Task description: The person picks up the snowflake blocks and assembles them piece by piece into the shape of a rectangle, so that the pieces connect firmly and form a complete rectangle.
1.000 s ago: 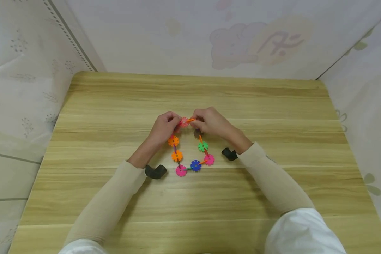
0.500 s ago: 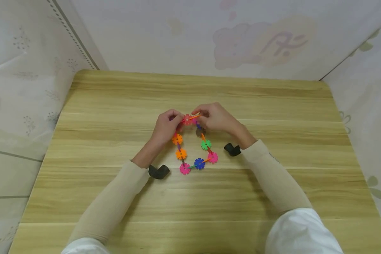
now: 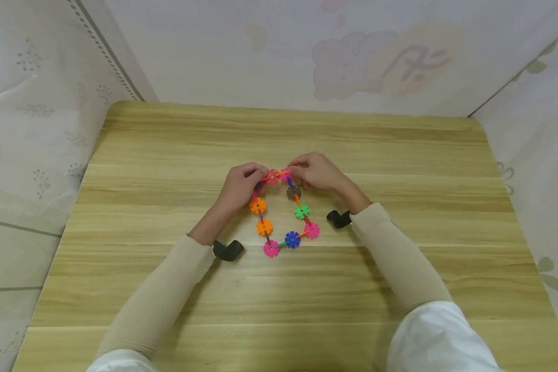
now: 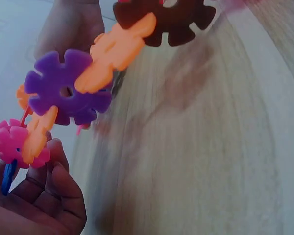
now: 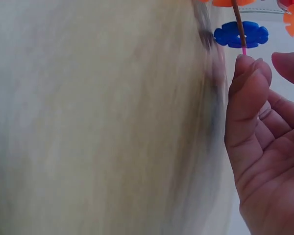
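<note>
A ring-shaped chain of slotted plastic snowflake discs [image 3: 293,239] in several colours lies between my hands in the head view. My left hand [image 3: 242,185] pinches the chain at its upper left, beside a red disc [image 3: 272,176]. At the upper right my right hand [image 3: 317,170] holds the chain by a pink disc [image 3: 285,174], near an orange disc seen edge-on. The left wrist view shows fingers round a pink disc [image 4: 11,142], below a purple disc [image 4: 63,90]. In the right wrist view a blue disc [image 5: 241,34] stands just above my fingertips.
The chain is over a wood-grain table [image 3: 279,305]. One black curved piece [image 3: 229,250] lies by my left wrist, another [image 3: 338,219] by my right wrist. A pale printed wall covering [image 3: 214,57] stands behind the table.
My right fingers spread a little at the top of the chain, then drew together and shifted slightly, leaving the pink disc more visible. My left hand keeps its hold, with small shifts.
</note>
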